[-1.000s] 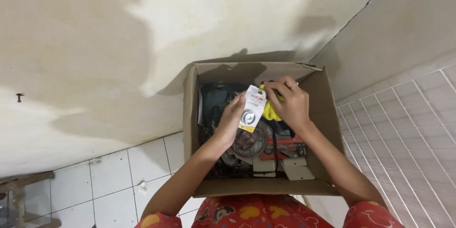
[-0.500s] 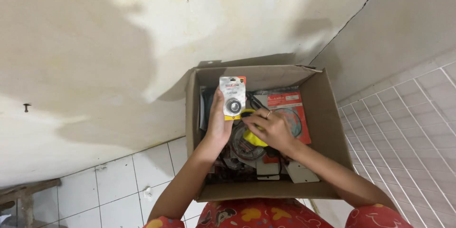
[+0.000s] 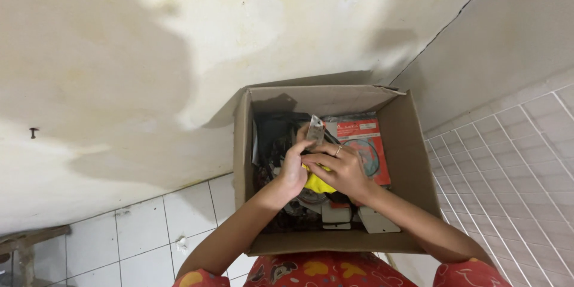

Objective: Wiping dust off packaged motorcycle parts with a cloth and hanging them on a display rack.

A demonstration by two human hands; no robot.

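An open cardboard box stands against the wall, full of packaged parts. Both my hands are inside it. My left hand grips a small flat blister pack, now seen edge-on and tilted up. My right hand, with a ring on one finger, touches the same pack and rests on a yellow package beneath. A red-and-clear packet with a round part lies at the box's right side. Dark parts fill the left of the box.
A stained cream wall rises behind the box, meeting a second wall at a corner on the right. White floor tiles spread right and lower left. White pieces lie in the box's near end. My red patterned clothing fills the bottom edge.
The blister pack was held up face-on in my left hand; it has come down and turned edge-on, and my right hand has closed in against it over the yellow package.
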